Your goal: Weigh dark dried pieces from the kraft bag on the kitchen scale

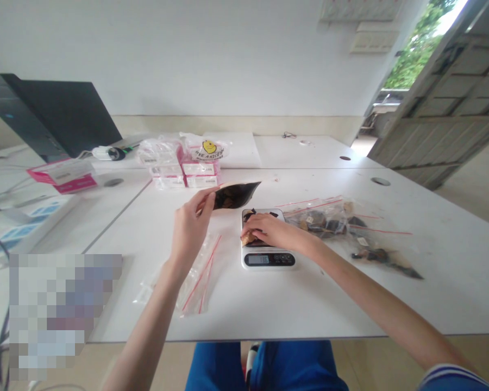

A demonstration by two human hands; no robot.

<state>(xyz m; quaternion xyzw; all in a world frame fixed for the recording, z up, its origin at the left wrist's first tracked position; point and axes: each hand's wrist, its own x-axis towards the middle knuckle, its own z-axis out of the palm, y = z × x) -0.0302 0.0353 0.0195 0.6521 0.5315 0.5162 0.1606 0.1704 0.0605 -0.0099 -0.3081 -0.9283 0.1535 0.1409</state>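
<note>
My left hand [192, 222] is raised above the table and pinches the open end of a dark pouch [234, 195], which hangs level just left of the scale. My right hand [264, 228] rests on the platform of a small white digital scale [268, 259], fingers curled around brownish pieces [246, 238] lying there. A few dark bits show on the platform behind the hand. The scale's display is lit but unreadable.
Empty zip bags with red seals [199, 274] lie left of the scale. Filled clear bags of dark items [342, 222] lie to its right. Pink and white boxes [185, 174], a laptop [65, 117] and a pink box [65, 176] stand further back left.
</note>
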